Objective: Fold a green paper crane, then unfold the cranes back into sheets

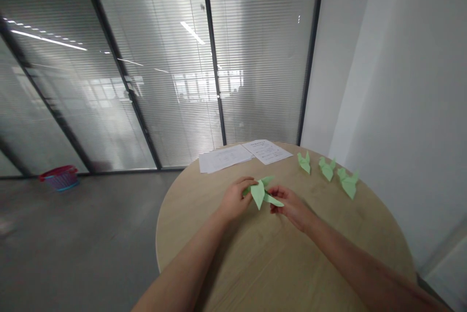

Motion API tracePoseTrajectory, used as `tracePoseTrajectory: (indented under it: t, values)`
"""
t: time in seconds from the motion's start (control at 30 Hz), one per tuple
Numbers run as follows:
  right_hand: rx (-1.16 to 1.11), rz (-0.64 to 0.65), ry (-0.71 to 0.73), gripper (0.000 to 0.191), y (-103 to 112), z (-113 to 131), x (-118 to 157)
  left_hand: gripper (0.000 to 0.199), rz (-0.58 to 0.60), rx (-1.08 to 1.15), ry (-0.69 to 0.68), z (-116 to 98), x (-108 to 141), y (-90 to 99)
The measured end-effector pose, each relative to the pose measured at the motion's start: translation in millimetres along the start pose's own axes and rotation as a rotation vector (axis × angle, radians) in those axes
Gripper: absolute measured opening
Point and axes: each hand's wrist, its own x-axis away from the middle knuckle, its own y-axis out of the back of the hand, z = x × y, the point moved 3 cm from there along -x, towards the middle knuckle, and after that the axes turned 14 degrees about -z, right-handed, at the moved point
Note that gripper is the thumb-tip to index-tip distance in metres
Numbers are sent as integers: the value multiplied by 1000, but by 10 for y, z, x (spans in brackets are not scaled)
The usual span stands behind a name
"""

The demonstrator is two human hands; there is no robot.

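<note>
A pale green origami crane (258, 194), with pointed flaps spread several ways, is held between my two hands just above the round table. My left hand (236, 197) pinches its left side, thumb below and fingers over the top. On the other side, my right hand (288, 205) has its fingers closed at the crane's right flaps, partly behind the paper. Three more green origami cranes stand at the table's right: one at the left of the row (304, 162), a middle one (327, 169), and a nearer one (349, 183).
The round wooden table (277, 263) fills the lower middle. White printed sheets (226, 157) lie at its far edge. Glass partitions with blinds (175, 83) stand behind, and a white wall (408, 107) rises close on the right. A red and blue basket (61, 178) sits on the floor at left.
</note>
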Motion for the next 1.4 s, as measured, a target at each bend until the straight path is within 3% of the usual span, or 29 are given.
tracePoseTrajectory:
  t: [0.17, 0.3, 0.53, 0.8, 0.97, 1.2, 1.4]
  values:
    - [-53, 11, -39, 51, -19, -5, 17, 30, 19, -99, -86, -22, 1, 12]
    - [-58, 44, -41, 52, -65, -19, 47, 29, 37, -137, -189, -122, 28, -25]
    - [64, 47, 82, 57, -61, 16, 78, 29, 52, -261, -312, -204, 59, -110]
    - [178, 62, 139, 45, -84, -29, 75, 23, -4, -387, -231, -260, 59, -92]
    - [186, 41, 147, 59, -62, -89, 43, 24, -5, -371, -260, -198, 61, -107]
    - [286, 18, 458, 48, 20, -27, 2, 30, 71, -332, -264, -181, 79, -167]
    - [442, -63, 594, 47, 88, -48, -19, 39, 103, -283, -248, -227, 78, -174]
